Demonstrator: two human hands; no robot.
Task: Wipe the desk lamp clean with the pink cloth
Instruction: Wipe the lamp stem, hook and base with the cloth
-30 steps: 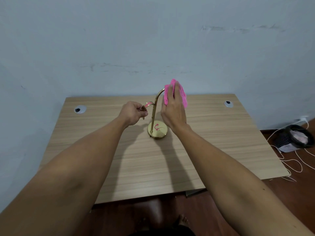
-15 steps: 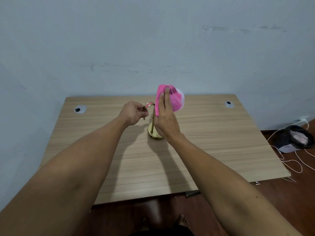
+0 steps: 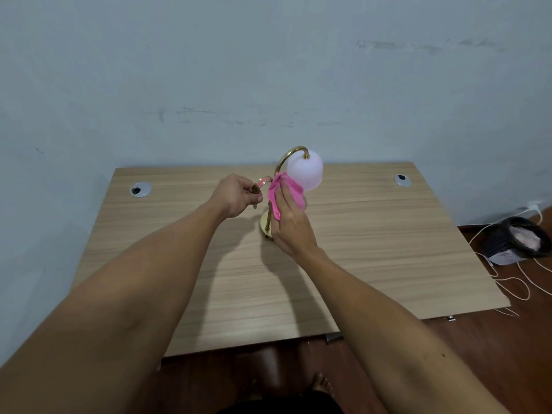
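A gold desk lamp (image 3: 270, 218) stands near the middle of the frame, on a light wooden tabletop (image 3: 373, 243). Its thin pole goes up and bends over to the right. A round, pale pink shade (image 3: 307, 170) hangs from the top of the bend, above the far part of the tabletop.

The left hand (image 3: 237, 195) is just left of the pole. Its fingers (image 3: 254, 199) are curled tight around a small curved gold arm that sticks out from the pole.

The right hand (image 3: 291, 224) is just right of the pole. It holds the pink cloth (image 3: 282, 191) against the pole, under the shade. Its fingers (image 3: 288, 192) lie fairly straight over the cloth, and the cloth wraps round the pole, with one end hanging down on the left of the hand. I cannot tell what the thumb does. The lamp's round foot peeks out below the hand.

Two round grey holes are in the tabletop, one at the left (image 3: 140, 189) and one at the right (image 3: 401, 180). At the right edge of the frame a dark basket (image 3: 518, 239) sits on the brown floor, with white cords (image 3: 516, 282) around it. A pale blue wall (image 3: 268, 70) fills the top of the frame.
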